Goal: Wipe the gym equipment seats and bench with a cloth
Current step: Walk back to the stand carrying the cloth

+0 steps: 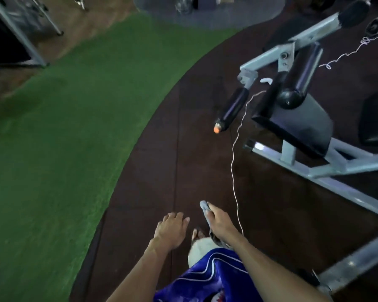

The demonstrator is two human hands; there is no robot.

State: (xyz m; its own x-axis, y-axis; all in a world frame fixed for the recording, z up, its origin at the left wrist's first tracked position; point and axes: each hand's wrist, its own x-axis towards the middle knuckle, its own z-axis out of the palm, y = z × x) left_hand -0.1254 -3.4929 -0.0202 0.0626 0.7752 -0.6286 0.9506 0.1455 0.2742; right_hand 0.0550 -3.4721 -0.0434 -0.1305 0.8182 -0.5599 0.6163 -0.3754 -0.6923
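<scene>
The right hand (219, 223) kept a closed grip on the grey cloth (205, 211), one end poking forward past the knuckles and the rest trailing back beneath the wrist toward the blue shorts (207, 277). The left hand (170, 228) hung just beside it at about nine o'clock, fingers loosely spread and holding nothing. The nearest padded seat (301, 123) of the grey-framed machine (345, 168) lay well apart from the cloth, up at roughly one o'clock, with its long axis running from eleven toward five. The cloth hand was plainly the nearer of the two, so the wipe would most likely call for a forward reach to the right along that line. A thin white cord (235, 162) hung between the hand and the seat and might snag the sweep.
</scene>
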